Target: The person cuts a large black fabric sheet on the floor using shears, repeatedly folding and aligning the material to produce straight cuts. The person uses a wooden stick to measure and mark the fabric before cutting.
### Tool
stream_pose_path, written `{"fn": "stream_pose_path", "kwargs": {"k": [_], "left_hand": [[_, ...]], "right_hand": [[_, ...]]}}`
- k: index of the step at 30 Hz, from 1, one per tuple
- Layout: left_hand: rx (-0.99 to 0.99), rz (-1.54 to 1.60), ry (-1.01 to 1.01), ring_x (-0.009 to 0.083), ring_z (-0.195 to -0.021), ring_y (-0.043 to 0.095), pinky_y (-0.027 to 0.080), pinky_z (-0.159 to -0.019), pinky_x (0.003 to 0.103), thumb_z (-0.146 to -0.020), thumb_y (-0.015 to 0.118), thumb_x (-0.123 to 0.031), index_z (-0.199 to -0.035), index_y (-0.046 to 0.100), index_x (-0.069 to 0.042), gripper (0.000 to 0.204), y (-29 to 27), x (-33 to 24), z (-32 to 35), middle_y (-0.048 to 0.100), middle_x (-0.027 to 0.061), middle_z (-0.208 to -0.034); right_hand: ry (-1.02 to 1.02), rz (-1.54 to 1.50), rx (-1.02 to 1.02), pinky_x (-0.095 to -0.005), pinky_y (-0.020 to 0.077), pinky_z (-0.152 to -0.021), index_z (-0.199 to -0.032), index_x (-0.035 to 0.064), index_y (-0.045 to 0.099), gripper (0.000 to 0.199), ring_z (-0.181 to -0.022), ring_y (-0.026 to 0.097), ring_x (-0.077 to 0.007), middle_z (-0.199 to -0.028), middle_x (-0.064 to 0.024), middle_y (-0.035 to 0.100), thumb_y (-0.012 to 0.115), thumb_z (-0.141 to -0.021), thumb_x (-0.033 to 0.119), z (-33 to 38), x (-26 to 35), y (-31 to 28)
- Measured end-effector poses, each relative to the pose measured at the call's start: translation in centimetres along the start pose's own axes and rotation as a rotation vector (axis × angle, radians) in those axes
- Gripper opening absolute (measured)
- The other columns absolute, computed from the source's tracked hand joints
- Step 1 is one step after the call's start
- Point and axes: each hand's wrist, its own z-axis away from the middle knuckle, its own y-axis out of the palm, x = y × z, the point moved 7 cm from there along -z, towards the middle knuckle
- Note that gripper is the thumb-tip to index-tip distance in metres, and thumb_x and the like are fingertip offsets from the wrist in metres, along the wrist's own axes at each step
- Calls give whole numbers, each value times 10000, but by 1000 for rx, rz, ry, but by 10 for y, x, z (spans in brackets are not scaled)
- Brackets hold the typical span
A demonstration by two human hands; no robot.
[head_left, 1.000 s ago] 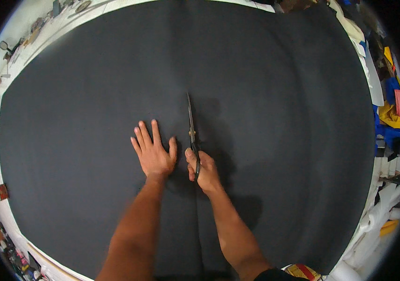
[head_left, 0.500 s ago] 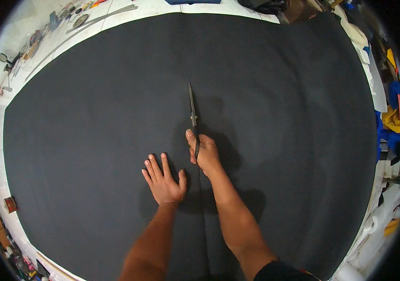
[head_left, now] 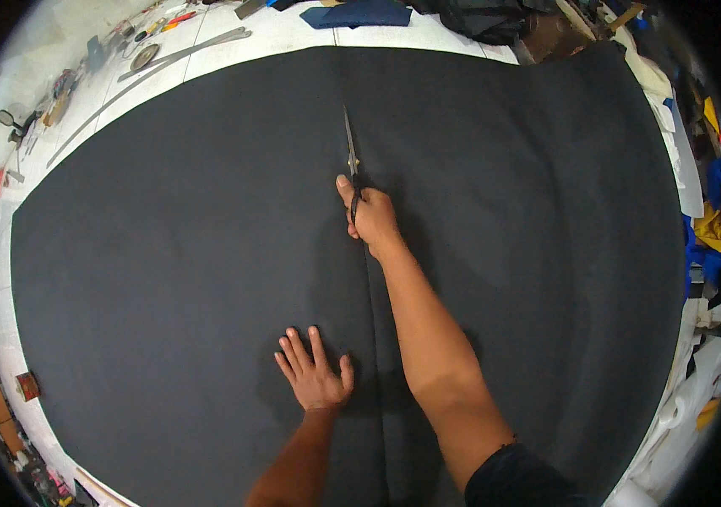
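A large sheet of dark grey material (head_left: 166,253) covers most of the white table. My right hand (head_left: 373,215) is closed round the handles of a pair of scissors (head_left: 350,144), whose blades point toward the far edge along the sheet. From the scissors back toward me runs a cut line (head_left: 375,338) through the material. Left of that line my left hand (head_left: 318,376) lies flat on the sheet, fingers spread, holding nothing.
On the far left of the white table lie a long metal strip (head_left: 166,59) and small tools. Dark blue folded cloth (head_left: 360,14) sits at the far edge. A small reddish-brown block (head_left: 28,386) rests at the left edge. Coloured scraps (head_left: 709,226) and white rolls (head_left: 690,393) crowd the right side.
My right hand and the scissors have moved farther away along the sheet, and the cut line now reaches farther. The left hand appears lower in the view, still flat; the view has shifted slightly.
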Motion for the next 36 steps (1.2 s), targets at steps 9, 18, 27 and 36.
{"fn": "stream_pose_path", "kwargs": {"k": [9, 18, 27, 36], "left_hand": [[21, -21, 24, 495, -1432, 190, 125, -1145, 638, -875, 524, -485, -1477, 360, -53, 759, 7, -2, 2, 242, 315, -1530], [39, 15, 17, 512, -1435, 160, 95, -1151, 632, -871, 528, -438, -1465, 350, 2, 760, 5, -1, 1, 217, 337, -1530], [33, 39, 34, 504, -1433, 180, 108, -1151, 628, -869, 541, -434, -1483, 339, -34, 760, 1, -8, -1, 221, 319, -1538], [-49, 65, 20, 468, -1443, 188, 121, -1160, 605, -865, 554, -424, -1487, 347, -45, 757, -8, -5, 0, 224, 285, -1552]], "right_hand": [[-10, 28, -47, -317, 386, -429, -640, 60, 513, 599, -443, 463, -151, -539, -25, 464, 675, -843, 599, -120, 77, 3], [-36, 40, 14, -297, 408, -449, -739, 30, 570, 551, -495, 497, -140, -604, -39, 516, 695, -848, 555, -167, 99, 15], [-209, -204, -15, -295, 426, -466, -734, 63, 506, 475, -506, 519, -140, -639, -30, 527, 667, -908, 475, -83, 81, -21], [104, 664, -657, -448, 384, -1012, -1390, -59, 329, 690, -1141, 507, -322, -1254, -190, 521, 715, -861, 160, 429, -212, -214]]}}
